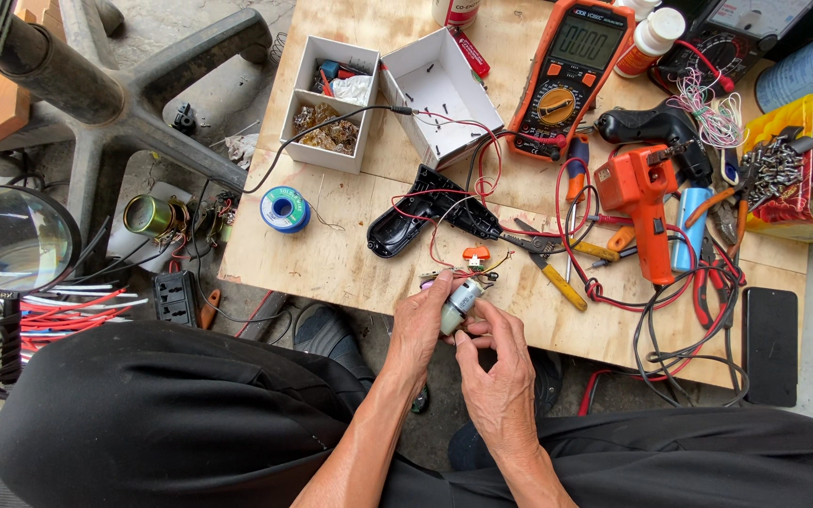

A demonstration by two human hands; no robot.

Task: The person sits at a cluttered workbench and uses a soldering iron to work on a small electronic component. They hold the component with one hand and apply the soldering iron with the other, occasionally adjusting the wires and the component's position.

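Head view: both hands on a small motor at the plywood edge, lower centre of frame.

I see the left hand (421, 325) and right hand (496, 372) closed around the small grey motor (461, 301), fingers pinching it from both sides, just off the plywood board (350, 245). Red wires (482, 188) trail from it toward the black casing (425, 212) above. Upper centre: orange multimeter (571, 71); upper left of it, white boxes (336, 94). Orange drill (642, 202) right; blue solder spool (284, 209) left.

orange multimeter (571, 71), orange glue gun (640, 193), solder spool (284, 209), magnifying glass (9, 238)
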